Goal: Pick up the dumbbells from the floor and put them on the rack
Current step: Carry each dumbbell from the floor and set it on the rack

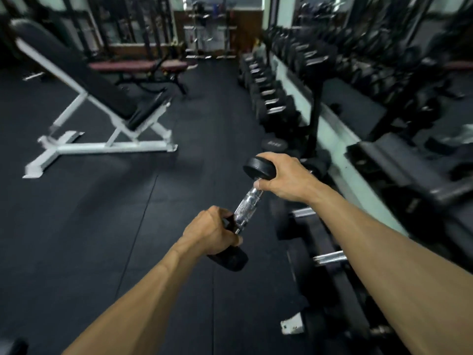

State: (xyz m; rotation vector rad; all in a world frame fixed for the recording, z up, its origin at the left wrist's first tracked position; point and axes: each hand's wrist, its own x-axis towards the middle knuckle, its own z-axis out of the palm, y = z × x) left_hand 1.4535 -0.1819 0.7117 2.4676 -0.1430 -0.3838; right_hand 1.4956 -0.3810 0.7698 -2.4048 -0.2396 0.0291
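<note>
A dumbbell (247,204) is held in the air above the floor (102,226), just left of the rack (330,252). It is carried by both hands and is tilted, its far end higher than its near end. The far black head is gripped from above by the right hand (284,175), the fingers curled over the head and the thumb laid at the top of the chrome handle. The near black head is gripped by the left hand (212,231), the fingers curled round its upper edge where the handle meets it; the lower part of that head is seen below the hand. The knurled middle of the handle is left bare between the two hands. No contact between the dumbbell and the floor or the rack is seen. On the rack, along the right side, other dumbbells (271,103) are stored in a row running away from the camera, and two chrome handles are visible on the near tier beneath the right forearm. A mirror (384,73) is mounted behind the rack. An incline bench (97,98) with a white frame is stood on the floor to the left, well apart from the hands. A flat bench (138,66) is placed farther back. The background is blurred.
</note>
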